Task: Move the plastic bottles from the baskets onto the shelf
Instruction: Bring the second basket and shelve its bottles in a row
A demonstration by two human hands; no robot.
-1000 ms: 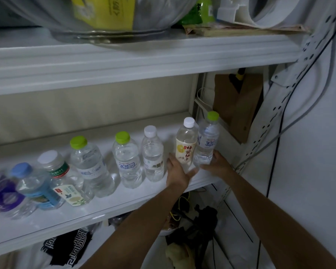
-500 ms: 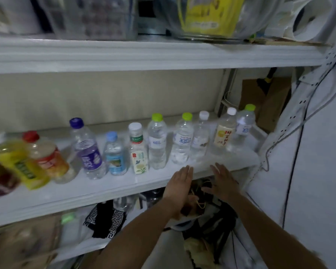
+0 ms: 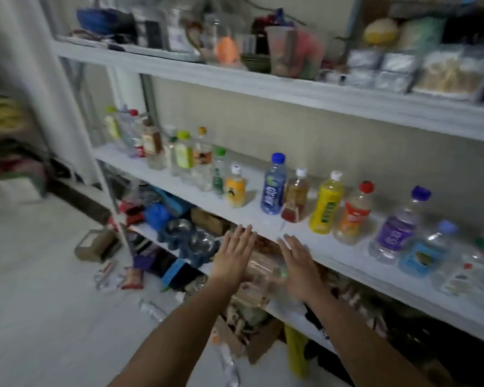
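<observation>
With the left hand (image 3: 235, 255) and right hand (image 3: 296, 263) flat and empty just off the edge of the white shelf (image 3: 347, 258), a careless reach could topple the light plastic bottles (image 3: 326, 208) standing in a close row there.

Light: dim, flat indoor light with a cool grey cast.
Shadows: soft and short beside the bottles (image 3: 327, 202) on the shelf (image 3: 344, 256); deepest underneath it.
Brightest: the pale floor (image 3: 39, 289), slightly washed out.
Blur: motion smear throughout; your left hand (image 3: 232, 255) and right hand (image 3: 296, 263) are soft, the far left edge worst.
Distortion: wide-angle; shelf lines bow and tilt towards your corners.
</observation>
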